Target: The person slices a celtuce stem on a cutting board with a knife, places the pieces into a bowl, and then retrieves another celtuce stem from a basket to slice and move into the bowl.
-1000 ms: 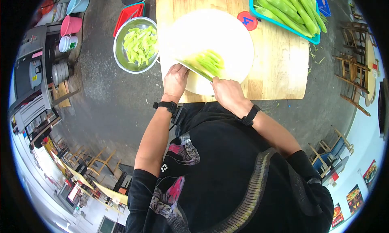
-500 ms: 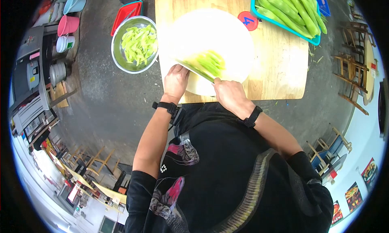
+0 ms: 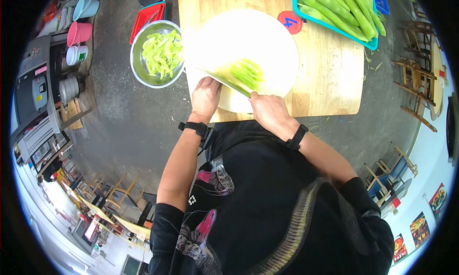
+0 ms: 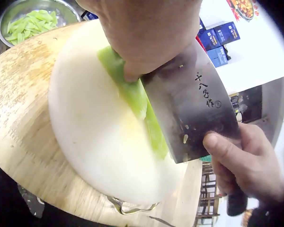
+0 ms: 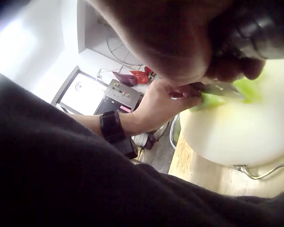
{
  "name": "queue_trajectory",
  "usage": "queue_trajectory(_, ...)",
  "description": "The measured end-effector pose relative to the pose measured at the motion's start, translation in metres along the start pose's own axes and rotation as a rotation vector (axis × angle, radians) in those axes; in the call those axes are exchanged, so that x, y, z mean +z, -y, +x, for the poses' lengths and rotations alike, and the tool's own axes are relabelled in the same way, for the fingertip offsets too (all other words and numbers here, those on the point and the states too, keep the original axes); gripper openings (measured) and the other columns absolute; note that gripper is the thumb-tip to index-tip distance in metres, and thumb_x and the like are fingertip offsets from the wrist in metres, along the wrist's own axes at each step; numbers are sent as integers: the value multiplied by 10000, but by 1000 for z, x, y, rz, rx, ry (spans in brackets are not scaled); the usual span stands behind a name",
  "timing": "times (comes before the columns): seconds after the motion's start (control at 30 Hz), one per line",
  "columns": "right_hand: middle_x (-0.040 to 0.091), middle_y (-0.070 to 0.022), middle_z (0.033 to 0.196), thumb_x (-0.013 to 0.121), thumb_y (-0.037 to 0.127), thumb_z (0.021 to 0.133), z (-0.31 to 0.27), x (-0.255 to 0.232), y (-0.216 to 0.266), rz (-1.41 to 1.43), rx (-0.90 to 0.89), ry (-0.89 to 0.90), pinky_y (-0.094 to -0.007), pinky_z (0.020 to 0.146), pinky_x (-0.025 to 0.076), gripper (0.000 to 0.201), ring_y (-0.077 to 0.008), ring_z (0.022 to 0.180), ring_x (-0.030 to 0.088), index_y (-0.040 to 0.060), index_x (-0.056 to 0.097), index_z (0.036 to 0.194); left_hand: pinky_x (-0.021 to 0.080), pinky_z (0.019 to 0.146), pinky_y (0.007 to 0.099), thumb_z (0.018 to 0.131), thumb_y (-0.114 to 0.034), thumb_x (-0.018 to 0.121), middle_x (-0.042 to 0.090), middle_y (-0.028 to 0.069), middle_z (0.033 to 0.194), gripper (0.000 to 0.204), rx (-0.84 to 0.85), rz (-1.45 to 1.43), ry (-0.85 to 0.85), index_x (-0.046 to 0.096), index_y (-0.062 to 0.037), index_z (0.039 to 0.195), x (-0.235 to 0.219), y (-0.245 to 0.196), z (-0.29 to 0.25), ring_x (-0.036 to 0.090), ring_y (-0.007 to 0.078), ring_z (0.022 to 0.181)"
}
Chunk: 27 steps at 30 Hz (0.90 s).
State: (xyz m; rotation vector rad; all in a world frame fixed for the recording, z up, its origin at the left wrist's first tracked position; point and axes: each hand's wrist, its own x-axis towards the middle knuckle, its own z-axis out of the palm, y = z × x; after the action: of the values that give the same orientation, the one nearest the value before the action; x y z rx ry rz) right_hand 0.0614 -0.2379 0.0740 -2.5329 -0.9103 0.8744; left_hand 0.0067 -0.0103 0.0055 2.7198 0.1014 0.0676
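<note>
On the wooden table [image 3: 330, 79] a round cutting board [image 3: 267, 36] lies before the person, a bowl [image 3: 138, 64] of cut pieces left of it and a tray [image 3: 334, 28] of stalks behind it to the right.

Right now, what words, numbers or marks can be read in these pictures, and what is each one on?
"4": on the round red tag lying on the wooden table.
"十八子作": engraved down the cleaver blade, held by the right hand.
Blue boxes behind the blade: print too small to read.
Wall posters: blurred, unreadable.
</note>
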Motion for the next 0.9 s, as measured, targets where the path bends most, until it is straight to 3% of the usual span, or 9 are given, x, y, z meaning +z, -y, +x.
queue_trajectory(0.37, 730, -229, 740, 551, 68, 930, 10, 6, 4, -12, 3, -2, -471, 629, 600, 182, -368, 708, 759, -71, 647, 996, 607, 809, 423, 851, -116, 752, 708, 77, 950, 116, -8, -10, -12, 755, -89, 964, -1, 0, -1, 713, 310, 930)
queue_trajectory(0.57, 723, -227, 734, 525, 88, 955, 61, 27, 7, 58, -42, -75, -505, 624, 584, 197, -390, 709, 746, -57, 655, 988, 604, 831, 411, 851, -100, 752, 726, 74, 981, 118, 25, -45, -32, 757, -88, 968, 0, 2, 0, 716, 302, 960)
queue_trajectory(0.7, 723, -217, 736, 516, 94, 962, 57, 18, -3, 68, -60, -102, -515, 642, 580, 202, -393, 717, 741, -41, 663, 990, 599, 852, 414, 862, -99, 745, 727, 75, 982, 117, 44, -74, -92, 760, -82, 977, 1, 6, -1, 713, 302, 971)
queue_trajectory(0.77, 726, -220, 751, 509, 101, 967, 41, 10, -4, 69, 7, -109, -516, 661, 580, 207, -394, 725, 740, -31, 668, 985, 591, 876, 420, 871, -99, 740, 729, 81, 990, 117, 5, -112, -41, 764, -74, 982, -2, 8, -5, 708, 301, 990)
queue_trajectory(0.8, 688, -209, 693, 535, 218, 1070, 35, 6, -3, 102, 12, -141, -523, 642, 552, 299, -409, 683, 707, -11, 656, 922, 591, 876, 420, 871, -99, 740, 729, 81, 990, 117, 5, -113, -42, 764, -74, 982, -4, 7, -6, 708, 301, 990)
queue_trajectory(0.83, 688, -209, 693, 535, 218, 1070, 31, 2, 0, 101, 11, -143, -523, 642, 552, 299, -409, 683, 707, -11, 656, 922, 589, 879, 422, 875, -102, 737, 729, 83, 997, 117, 12, -94, -36, 764, -71, 984, -8, 6, -5, 704, 304, 996)
queue_trajectory(0.9, 727, -219, 749, 514, 90, 959, 22, -5, 5, 56, -15, -60, -511, 663, 582, 202, -391, 733, 747, -39, 667, 990, 586, 883, 425, 878, -105, 735, 729, 86, 1004, 117, 24, -75, -27, 765, -69, 986, -11, 7, -5, 700, 307, 1002)
